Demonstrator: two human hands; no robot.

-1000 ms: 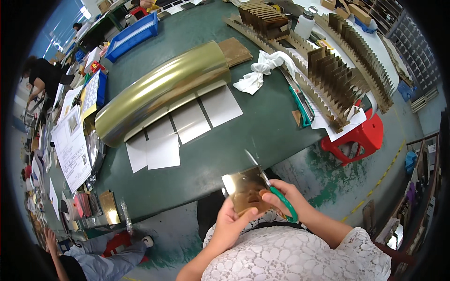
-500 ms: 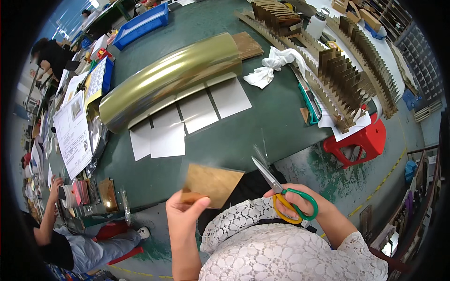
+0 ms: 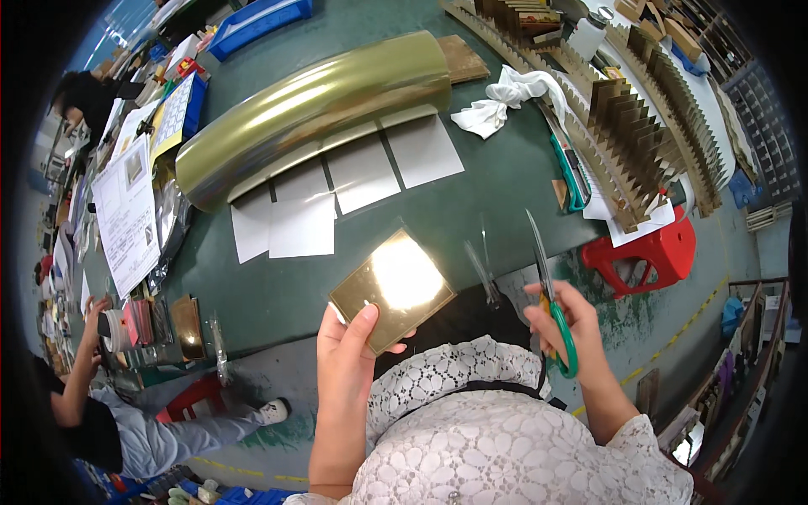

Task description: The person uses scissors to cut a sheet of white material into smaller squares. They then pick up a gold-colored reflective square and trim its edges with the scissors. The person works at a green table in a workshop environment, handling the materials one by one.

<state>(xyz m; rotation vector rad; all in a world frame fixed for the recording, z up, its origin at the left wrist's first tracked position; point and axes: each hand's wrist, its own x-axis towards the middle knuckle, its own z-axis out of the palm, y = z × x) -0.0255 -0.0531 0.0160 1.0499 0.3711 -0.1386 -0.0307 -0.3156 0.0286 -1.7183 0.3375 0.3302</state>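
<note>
The green worktable (image 3: 471, 202) fills the upper half of the view; across it lies a large curved roll of gold film (image 3: 311, 109), glossy and bowed, with several white paper sheets (image 3: 337, 189) spread flat just below it; to the right stand slotted racks holding brown cards (image 3: 640, 135) on edge, a crumpled white cloth (image 3: 505, 97) lies near the roll's end, and a red plastic stool (image 3: 652, 252) sits beyond the table's edge.

The gold sheet (image 3: 391, 290) is held above the table's near edge, in front of the person's chest, tilted so that a lamp glares off its face; it looks thin, light and springy rather than rigid, stiff enough to stay flat from one corner, and its mirror finish probably marks and slips easily, so the edges and corners are the sensible places to take it; a hard pinch in the middle would likely crease it.

The left hand (image 3: 349, 353) grasps the sheet's lower left corner, thumb on top, fingers behind; the right hand (image 3: 572, 324) is closed around the green handles of the scissors (image 3: 547, 290), blades pointing up and away, apart from the sheet; whether the blades are parted I cannot tell.
</note>
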